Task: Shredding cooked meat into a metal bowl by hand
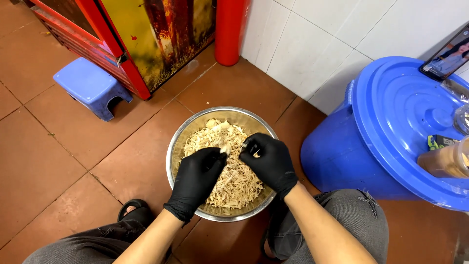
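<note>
Black thin gloves on left hand [195, 178] & right hand [270, 164], forearms bare, grey trousers [354, 215], possibly a black sandal [131, 209] on left foot.

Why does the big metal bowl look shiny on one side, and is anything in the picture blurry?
In the head view, the round steel bowl catches room light along its rim and inner wall, so it gleams; the left hand in a black glove and the right hand in a black glove look sharp; the blue plastic barrel lid bends slightly near the edge from the wide lens.
</note>
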